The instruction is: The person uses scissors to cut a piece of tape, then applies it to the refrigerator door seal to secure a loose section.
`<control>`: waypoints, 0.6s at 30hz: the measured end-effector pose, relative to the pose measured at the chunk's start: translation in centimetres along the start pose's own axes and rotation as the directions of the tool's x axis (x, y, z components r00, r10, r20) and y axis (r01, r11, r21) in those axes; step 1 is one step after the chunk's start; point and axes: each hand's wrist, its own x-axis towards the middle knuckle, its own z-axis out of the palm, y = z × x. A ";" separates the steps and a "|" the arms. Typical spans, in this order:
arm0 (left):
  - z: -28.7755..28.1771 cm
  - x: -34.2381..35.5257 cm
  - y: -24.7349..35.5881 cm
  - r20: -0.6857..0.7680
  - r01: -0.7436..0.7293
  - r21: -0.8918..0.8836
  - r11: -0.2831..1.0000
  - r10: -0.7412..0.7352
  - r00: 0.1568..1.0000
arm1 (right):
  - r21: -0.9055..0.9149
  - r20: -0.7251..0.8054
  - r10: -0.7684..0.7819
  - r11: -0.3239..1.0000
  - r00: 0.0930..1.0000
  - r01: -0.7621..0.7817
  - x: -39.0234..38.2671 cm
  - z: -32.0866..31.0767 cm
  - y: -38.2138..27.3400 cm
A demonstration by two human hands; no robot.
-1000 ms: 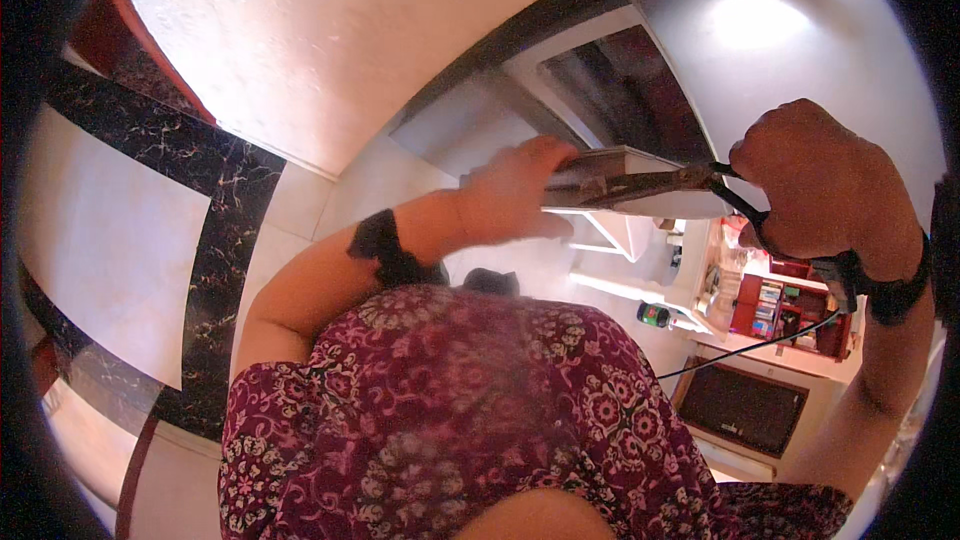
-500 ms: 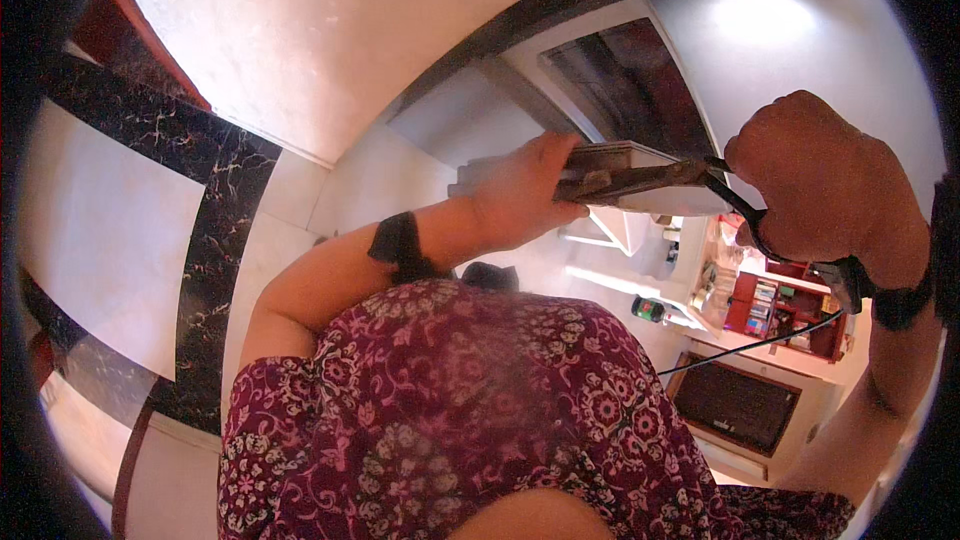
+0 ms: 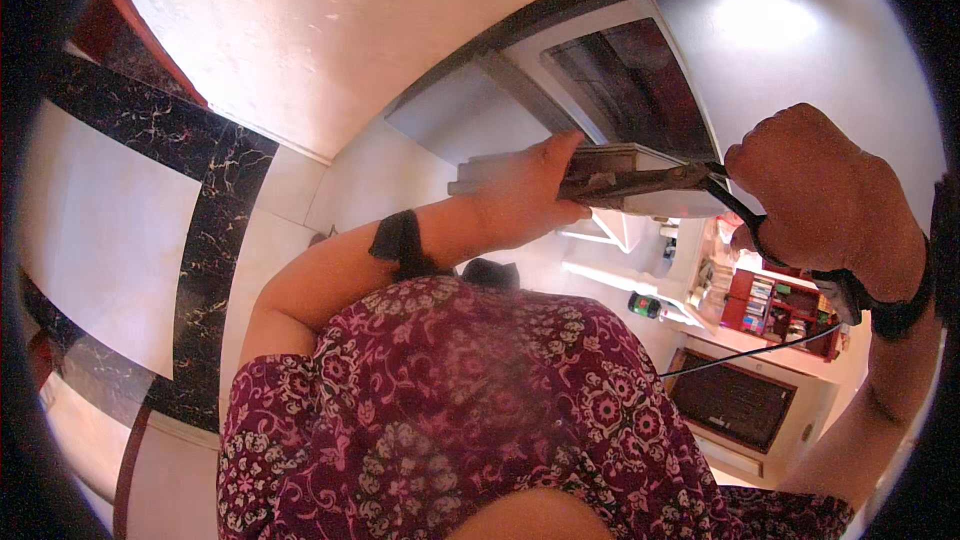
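My left hand (image 3: 520, 195) is closed round a flat, layered, greyish-brown piece (image 3: 618, 157), perhaps card. Its far end sticks out to the left behind the hand, and its exact kind is unclear. My right hand (image 3: 815, 190), raised at the right, is closed round the black handles of a pair of scissors (image 3: 650, 181). The blades point left along the piece, with their tips close to my left thumb and fingers. From here I cannot tell how far apart the blades are. Dark bands wrap both wrists.
A pale wall (image 3: 300, 30) curves across the upper left. The floor (image 3: 110, 230) has white tiles with black marbled borders. A dark-paned window or door (image 3: 630, 90) lies beyond my hands. At the right are red shelves (image 3: 770, 305), a dark framed panel (image 3: 735, 400) and a thin black cable (image 3: 745, 353).
My right hand and the scissors' handles have dipped slightly. My left hand keeps its grip on the flat piece in nearly the same place.
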 end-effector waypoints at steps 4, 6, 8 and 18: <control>-0.3 0.0 0.3 0.060 0.114 0.007 0.993 -0.115 0.992 | 0.021 -0.206 -0.057 0.998 0.977 0.063 -0.3 0.6 0.3; -0.3 0.0 0.2 0.061 0.119 0.021 0.993 -0.120 0.991 | 0.009 -0.169 -0.050 0.999 0.984 0.053 -0.3 0.0 0.1; -0.1 0.0 -0.1 0.015 0.035 -0.007 0.999 -0.034 0.999 | -0.011 -0.192 -0.066 0.998 0.979 0.065 -0.2 0.2 0.3; -0.4 0.2 -0.2 0.032 0.049 0.001 0.999 -0.049 0.998 | -0.088 -0.300 -0.085 0.994 0.950 0.061 -0.3 0.2 0.5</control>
